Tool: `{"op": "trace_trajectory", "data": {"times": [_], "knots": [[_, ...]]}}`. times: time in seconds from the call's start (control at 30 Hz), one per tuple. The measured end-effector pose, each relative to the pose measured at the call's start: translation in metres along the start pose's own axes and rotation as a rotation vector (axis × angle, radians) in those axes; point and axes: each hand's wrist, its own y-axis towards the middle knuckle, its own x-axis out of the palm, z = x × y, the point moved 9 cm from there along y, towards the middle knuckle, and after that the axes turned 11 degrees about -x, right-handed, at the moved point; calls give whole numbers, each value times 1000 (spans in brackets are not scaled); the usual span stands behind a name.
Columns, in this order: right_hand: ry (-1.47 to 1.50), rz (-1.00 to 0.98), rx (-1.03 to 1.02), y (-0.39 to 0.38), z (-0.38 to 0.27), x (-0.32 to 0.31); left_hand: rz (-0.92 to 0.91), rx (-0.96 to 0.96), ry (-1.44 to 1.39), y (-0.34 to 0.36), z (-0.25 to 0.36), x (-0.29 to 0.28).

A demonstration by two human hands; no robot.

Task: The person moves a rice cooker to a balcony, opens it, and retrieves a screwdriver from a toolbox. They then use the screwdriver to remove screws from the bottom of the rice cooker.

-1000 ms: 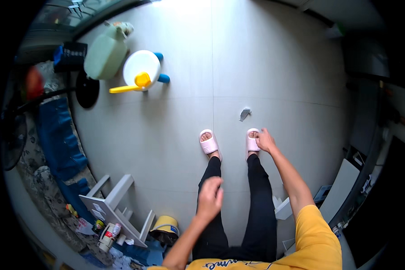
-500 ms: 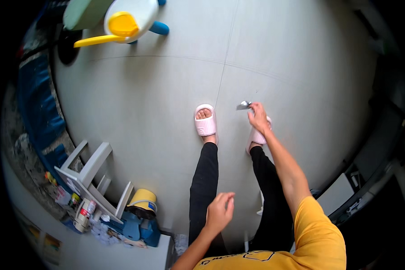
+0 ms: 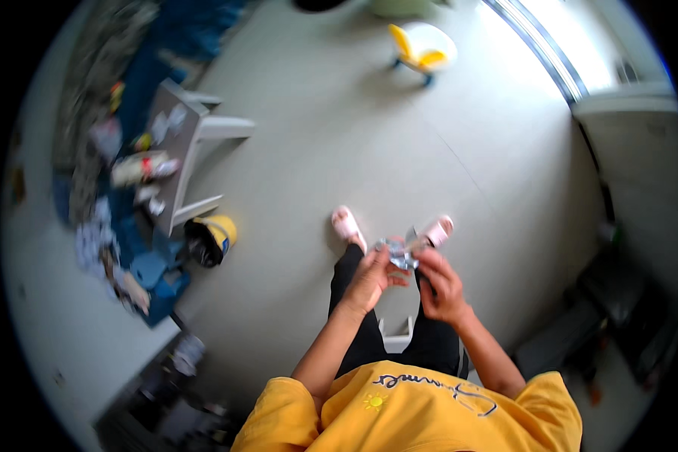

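Observation:
In front of my legs, both hands meet at a small, shiny silver wrapper (image 3: 401, 258) that looks like crumpled foil. My left hand (image 3: 368, 283) is closed on its left side, thumb on top. My right hand (image 3: 443, 286) pinches its right side. Motion blur hides the wrapper's exact shape. Just beyond it are my feet in pink slippers (image 3: 346, 224), with floor around them.
To the left, a small grey table (image 3: 181, 162) has bottles and papers beside it, with a yellow bucket (image 3: 222, 232) holding a black bag nearby. A white stool (image 3: 438, 47) with yellow parts stands far ahead. A pale cabinet (image 3: 629, 143) is at right.
My view has swung, shifting the stool right and the table up. My right hand has brought the silver wrapper back from near my right foot, and my left hand has joined it there.

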Motion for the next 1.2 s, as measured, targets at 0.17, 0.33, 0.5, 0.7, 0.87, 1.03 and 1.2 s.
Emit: {"op": "trace_trajectory", "data": {"times": [0.17, 0.33, 0.5, 0.7, 0.87, 1.03, 1.2], "knots": [[68, -356, -27, 17, -79, 102, 206, 151, -9, -80, -2, -99], [-16, -503, 139, 6, -104, 234, 643, 313, -316, -180, -7, -325], [-88, -611, 529, -74, -89, 353, 804, 676, -781, -278, 44, -595], [144, -774, 1050, -188, -74, 434, 930, 758, -907, -294, 101, -855], [127, -769, 1203, -193, -67, 450, 870, 587, -991, -279, 119, -959], [-32, -772, 1171, -178, -61, 432, 671, 477, -547, -220, 70, -918], [196, -570, 1255, -167, -63, 423, 951, -127, -237, -214, -99, -787]]}}
